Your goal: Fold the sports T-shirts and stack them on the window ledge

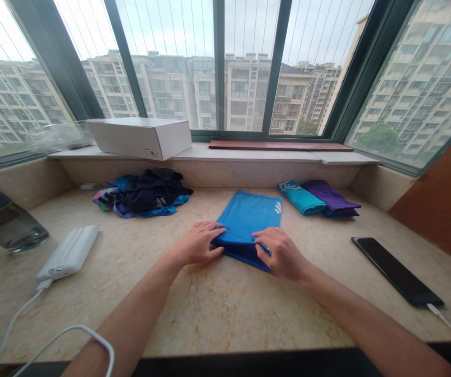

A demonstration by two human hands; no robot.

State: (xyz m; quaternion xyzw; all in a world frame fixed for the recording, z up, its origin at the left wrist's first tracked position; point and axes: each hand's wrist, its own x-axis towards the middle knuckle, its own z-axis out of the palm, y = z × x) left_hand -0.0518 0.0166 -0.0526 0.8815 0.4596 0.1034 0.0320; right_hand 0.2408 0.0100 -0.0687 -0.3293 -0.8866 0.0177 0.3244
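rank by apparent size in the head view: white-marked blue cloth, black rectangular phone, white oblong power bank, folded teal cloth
1. White-marked blue cloth
2. Black rectangular phone and white oblong power bank: too close to rank
3. Folded teal cloth, smallest

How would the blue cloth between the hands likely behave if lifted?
The blue cloth would probably sag, since its near part bends at the left hand and right hand. It looks light: its layers appear thin. It seems unlikely to roll, lying mostly flat on the counter.
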